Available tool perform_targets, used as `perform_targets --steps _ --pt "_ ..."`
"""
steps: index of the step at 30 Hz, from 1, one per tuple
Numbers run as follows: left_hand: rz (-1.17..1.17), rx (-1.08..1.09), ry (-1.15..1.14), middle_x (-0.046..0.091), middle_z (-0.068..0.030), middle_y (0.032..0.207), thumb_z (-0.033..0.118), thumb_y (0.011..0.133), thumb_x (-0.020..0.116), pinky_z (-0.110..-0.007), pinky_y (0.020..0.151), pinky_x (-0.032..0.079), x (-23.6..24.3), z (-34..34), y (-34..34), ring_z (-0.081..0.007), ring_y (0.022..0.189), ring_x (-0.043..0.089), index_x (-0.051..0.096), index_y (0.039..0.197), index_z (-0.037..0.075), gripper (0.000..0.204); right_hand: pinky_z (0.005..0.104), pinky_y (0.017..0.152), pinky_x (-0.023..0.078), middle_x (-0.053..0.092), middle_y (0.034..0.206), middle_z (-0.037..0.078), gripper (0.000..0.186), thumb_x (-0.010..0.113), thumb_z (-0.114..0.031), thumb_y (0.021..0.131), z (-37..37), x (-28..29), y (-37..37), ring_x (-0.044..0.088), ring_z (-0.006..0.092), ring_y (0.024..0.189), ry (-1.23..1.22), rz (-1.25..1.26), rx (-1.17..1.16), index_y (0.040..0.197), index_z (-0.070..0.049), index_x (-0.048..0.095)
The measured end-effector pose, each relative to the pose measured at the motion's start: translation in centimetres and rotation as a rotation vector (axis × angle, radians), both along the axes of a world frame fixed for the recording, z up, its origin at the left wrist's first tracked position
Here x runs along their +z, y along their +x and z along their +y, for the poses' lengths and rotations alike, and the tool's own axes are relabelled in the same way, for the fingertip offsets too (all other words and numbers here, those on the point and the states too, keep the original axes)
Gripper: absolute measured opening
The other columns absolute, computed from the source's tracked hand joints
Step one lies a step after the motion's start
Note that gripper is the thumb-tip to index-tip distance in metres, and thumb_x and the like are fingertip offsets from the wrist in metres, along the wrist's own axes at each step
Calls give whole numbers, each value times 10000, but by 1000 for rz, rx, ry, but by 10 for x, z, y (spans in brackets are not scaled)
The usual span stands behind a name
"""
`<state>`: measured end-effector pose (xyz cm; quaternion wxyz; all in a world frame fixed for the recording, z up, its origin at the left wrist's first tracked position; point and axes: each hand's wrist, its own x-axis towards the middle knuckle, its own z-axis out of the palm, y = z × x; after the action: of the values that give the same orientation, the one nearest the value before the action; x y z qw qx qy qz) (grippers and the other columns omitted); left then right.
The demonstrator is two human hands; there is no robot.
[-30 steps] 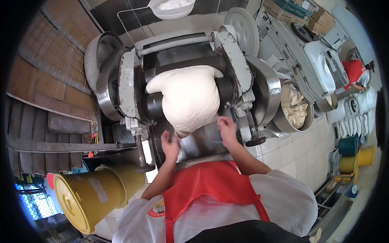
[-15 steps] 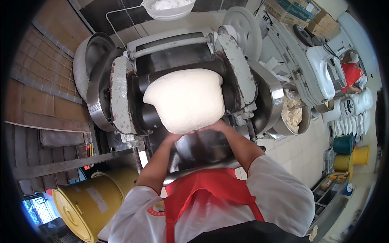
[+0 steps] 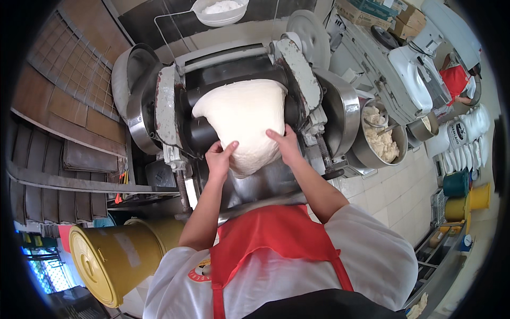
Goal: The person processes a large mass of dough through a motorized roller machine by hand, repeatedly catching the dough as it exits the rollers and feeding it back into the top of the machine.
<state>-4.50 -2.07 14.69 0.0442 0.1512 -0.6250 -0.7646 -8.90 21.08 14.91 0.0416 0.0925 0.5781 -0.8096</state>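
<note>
Above pale floor tiles (image 3: 380,199), I observe a smooth, cream-white dough mass (image 3: 244,114) across dark metal rollers (image 3: 201,134). Half-closed, bare left hand (image 3: 219,159) and bare right hand (image 3: 287,146) grip its near sides; I judge even support limits tearing.

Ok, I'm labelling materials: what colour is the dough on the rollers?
The dough is creamy white, clearest in the head view.
</note>
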Motion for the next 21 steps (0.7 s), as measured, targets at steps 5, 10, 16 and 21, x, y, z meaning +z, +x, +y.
perform_targets --steps 5,10,16,21 --pt "115 190 35 676 -154 1221 103 937 733 -289 985 477 20 -1 14 -176 1096 634 587 1330 -83 459 301 944 497 678 1195 119 439 762 -120 901 2 39 2 637 175 1055 -61 102 -87 1277 45 607" --pt "147 226 -304 507 -210 1470 68 971 644 -395 1184 339 -36 -5 55 -285 1393 466 466 1422 -55 501 281 979 471 649 1257 111 439 713 -84 925 17 -4 27 602 172 1132 91 117 -201 1331 12 577" --pt "-579 -223 -525 376 -280 1558 297 767 874 -394 1162 366 -135 13 60 -348 1426 423 214 1557 -80 1096 384 1144 365 427 1500 241 1080 903 -315 727 11 -137 42 429 312 1386 878 -407 41 1539 23 276" --pt "-243 -251 -246 496 -197 1494 317 699 935 -402 1130 406 -154 20 -9 -296 1354 498 424 1501 35 992 406 1181 323 388 1532 224 1166 968 -368 608 11 -116 -42 377 328 1425 648 -250 658 1502 14 323"
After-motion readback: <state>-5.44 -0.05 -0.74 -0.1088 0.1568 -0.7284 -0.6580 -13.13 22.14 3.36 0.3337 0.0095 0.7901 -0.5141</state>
